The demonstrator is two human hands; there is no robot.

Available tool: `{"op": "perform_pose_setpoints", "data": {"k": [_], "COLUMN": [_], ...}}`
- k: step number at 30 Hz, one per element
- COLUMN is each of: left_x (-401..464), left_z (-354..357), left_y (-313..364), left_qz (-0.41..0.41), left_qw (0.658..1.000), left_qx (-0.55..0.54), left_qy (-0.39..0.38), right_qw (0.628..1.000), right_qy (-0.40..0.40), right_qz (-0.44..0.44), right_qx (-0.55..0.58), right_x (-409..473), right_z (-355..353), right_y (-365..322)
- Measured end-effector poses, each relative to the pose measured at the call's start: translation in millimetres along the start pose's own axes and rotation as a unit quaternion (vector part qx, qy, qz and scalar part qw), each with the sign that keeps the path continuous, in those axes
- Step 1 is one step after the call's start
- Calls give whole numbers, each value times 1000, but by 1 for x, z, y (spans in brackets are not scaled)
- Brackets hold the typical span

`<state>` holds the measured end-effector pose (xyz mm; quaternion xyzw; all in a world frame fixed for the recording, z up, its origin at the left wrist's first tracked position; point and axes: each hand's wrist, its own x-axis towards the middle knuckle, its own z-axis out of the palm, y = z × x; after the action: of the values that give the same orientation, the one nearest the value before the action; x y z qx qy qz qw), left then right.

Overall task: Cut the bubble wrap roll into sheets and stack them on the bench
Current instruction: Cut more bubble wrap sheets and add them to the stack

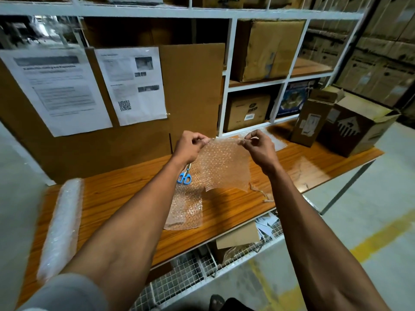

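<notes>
A cut sheet of bubble wrap [224, 167] hangs above the wooden bench [125, 194], held up by its top edge. My left hand [190, 147] pinches its upper left corner and my right hand [260, 147] pinches its upper right corner. Another bubble wrap sheet [186, 207] lies flat on the bench below it. Blue-handled scissors [184, 177] lie on the bench, partly hidden by my left wrist. The bubble wrap roll [60, 225] rests along the bench's left end. More bubble wrap [274, 138] lies at the back behind my right hand.
Two cardboard boxes [314, 120] [359, 129] stand at the bench's right end. A thin offcut strip [262, 194] lies near the front edge. A cardboard panel with taped paper sheets [132, 86] backs the bench. Wire baskets [224, 259] sit under it.
</notes>
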<state>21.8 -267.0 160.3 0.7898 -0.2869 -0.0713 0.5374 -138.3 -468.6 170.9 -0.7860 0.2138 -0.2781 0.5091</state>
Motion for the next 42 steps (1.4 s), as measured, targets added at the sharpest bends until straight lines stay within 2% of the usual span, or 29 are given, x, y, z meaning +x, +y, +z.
{"op": "perform_pose_setpoints", "data": {"k": [5,9,16,18,22,25,28,31,34,39,42], "left_x": [4,9,42,60,99,121,134,144,156,184,207], "left_z": [16,36,102,129,184,219,249,272,290,308,318], "left_y": [8,12,18,21,20,19,29,28,17,9,-7], "left_qz": [-38,-92,-145,-155,-182,-191,-201,-230,-244,-237,-261], "left_qw": [996,972,949,947,961,962,958,942,945,951,944], "left_qx": [-78,-208,-265,-271,-210,-195,-195,-236,-210,-167,-179], "left_qy": [-9,-66,-90,-77,-13,28,63,55,53,112,91], "right_qw": [986,975,961,957,943,936,937,938,940,929,930], "right_qy": [-29,-27,-38,-56,-162,-211,-220,-207,-202,-242,-231], "right_qz": [57,83,122,150,199,215,219,220,225,251,251], "right_qx": [154,205,244,241,214,179,163,169,158,123,137], "right_x": [6,19,66,83,116,135,157,181,198,221,239], "right_z": [-10,-22,-62,-78,-115,-140,-160,-170,-175,-184,-179], "right_y": [4,16,57,73,112,140,164,181,194,210,226]}}
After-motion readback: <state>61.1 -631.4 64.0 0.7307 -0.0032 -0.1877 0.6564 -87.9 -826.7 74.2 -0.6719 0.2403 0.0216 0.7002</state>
